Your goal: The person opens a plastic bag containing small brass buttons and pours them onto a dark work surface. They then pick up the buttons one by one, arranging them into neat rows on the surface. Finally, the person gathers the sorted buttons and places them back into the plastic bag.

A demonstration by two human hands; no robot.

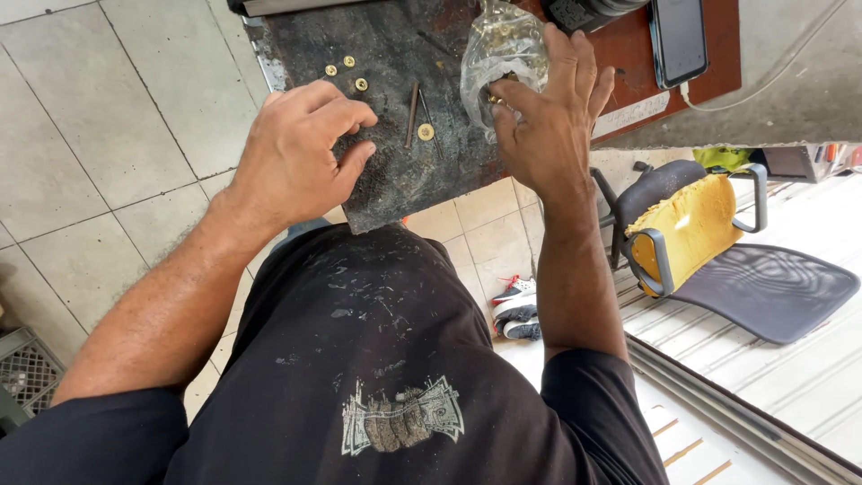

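Right hand [549, 126], fingers spread, pinches into clear bag of brass parts [503, 56]; left hand [301, 148], loosely curled and empty, sits left of the bag, nearer loose brass washers [348, 72].

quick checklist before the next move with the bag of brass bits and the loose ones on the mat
1. Right hand in contact with clear plastic bag: ok.
2. Left hand resting on dark mat: ok.
3. Loose brass pieces lying apart on the mat: ok.
4. Thin metal rod and brass washer between the hands, untouched: ok.
5. Piece pinched in right fingertips: cannot tell.
6. Phone away from the bag: ok.
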